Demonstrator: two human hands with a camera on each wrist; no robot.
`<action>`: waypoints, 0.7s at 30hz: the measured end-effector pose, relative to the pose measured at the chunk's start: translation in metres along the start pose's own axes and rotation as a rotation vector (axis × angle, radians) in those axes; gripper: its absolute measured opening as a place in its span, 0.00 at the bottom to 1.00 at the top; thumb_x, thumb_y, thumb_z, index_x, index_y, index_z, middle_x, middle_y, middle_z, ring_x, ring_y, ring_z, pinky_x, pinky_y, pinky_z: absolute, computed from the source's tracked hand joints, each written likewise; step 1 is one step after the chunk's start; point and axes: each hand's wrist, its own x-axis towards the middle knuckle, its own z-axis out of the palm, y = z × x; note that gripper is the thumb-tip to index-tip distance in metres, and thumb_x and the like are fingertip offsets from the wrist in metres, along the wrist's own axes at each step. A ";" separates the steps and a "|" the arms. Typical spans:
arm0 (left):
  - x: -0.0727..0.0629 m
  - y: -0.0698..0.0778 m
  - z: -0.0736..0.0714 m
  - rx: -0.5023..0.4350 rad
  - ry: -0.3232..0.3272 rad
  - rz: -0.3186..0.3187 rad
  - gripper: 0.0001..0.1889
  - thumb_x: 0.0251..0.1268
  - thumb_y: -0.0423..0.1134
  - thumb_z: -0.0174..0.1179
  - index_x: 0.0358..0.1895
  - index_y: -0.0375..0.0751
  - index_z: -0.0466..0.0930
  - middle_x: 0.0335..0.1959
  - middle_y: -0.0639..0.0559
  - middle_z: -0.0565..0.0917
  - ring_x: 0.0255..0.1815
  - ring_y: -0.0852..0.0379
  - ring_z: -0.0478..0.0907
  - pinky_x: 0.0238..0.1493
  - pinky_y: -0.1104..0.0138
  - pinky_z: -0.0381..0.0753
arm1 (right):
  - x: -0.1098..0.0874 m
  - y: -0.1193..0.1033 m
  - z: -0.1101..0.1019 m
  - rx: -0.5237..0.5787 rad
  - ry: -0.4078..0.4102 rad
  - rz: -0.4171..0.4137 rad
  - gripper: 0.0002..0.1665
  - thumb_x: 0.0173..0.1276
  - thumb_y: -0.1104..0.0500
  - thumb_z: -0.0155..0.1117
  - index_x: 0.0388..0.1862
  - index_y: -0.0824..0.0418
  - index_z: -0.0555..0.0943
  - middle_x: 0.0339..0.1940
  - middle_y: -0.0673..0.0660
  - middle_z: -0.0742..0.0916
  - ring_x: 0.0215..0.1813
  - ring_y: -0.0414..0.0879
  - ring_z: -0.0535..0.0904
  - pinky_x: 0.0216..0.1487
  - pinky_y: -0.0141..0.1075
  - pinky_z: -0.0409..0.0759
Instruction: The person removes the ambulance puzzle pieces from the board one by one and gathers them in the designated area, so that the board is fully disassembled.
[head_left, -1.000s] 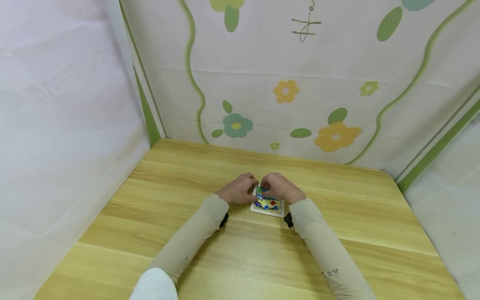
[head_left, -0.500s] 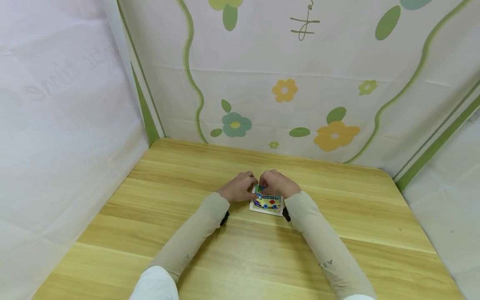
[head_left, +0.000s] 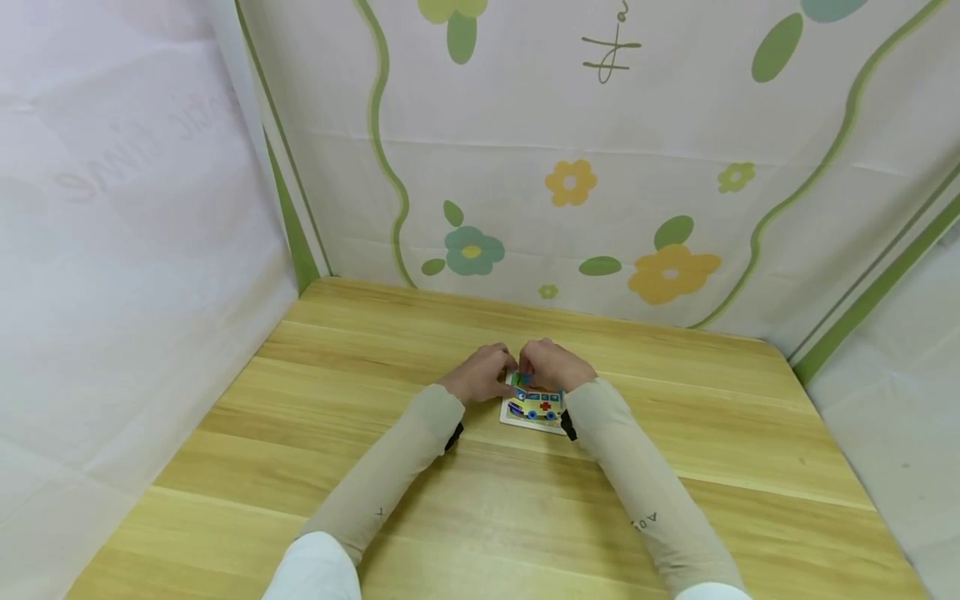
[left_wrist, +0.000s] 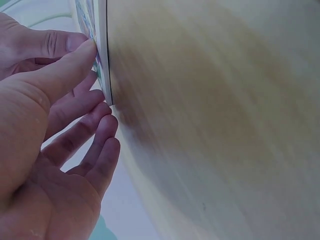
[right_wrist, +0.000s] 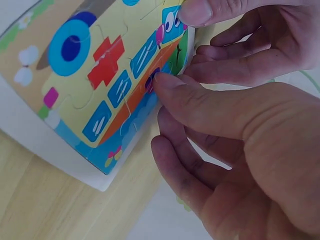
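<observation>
My left hand and right hand are close together at the far left of the ambulance puzzle, on the table. My left fingers are relaxed, thumb by the printed eyes; my right thumb touches the purple roof light, but I can't tell if I'm pinching a piece. Pressing unevenly could tip one up; crowded thumbs could nudge its neighbours.
</observation>
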 end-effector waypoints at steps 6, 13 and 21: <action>-0.001 0.002 -0.001 -0.018 0.002 0.001 0.18 0.67 0.37 0.73 0.56 0.32 0.87 0.50 0.41 0.81 0.44 0.54 0.72 0.51 0.62 0.76 | 0.004 0.000 -0.001 -0.024 -0.044 0.038 0.14 0.71 0.71 0.69 0.54 0.62 0.88 0.53 0.58 0.89 0.50 0.46 0.83 0.57 0.44 0.85; 0.001 0.001 -0.001 0.018 -0.006 0.012 0.18 0.68 0.39 0.72 0.56 0.34 0.87 0.50 0.42 0.82 0.43 0.55 0.70 0.49 0.64 0.74 | 0.004 0.000 -0.002 -0.017 -0.067 0.049 0.12 0.73 0.71 0.66 0.51 0.61 0.88 0.46 0.56 0.87 0.39 0.46 0.77 0.47 0.38 0.80; 0.000 0.001 -0.001 0.032 -0.003 0.000 0.20 0.69 0.40 0.72 0.58 0.33 0.85 0.50 0.44 0.81 0.43 0.55 0.71 0.50 0.63 0.74 | 0.003 0.007 0.001 0.055 -0.056 0.007 0.08 0.73 0.71 0.65 0.42 0.62 0.89 0.32 0.53 0.82 0.31 0.43 0.71 0.37 0.35 0.75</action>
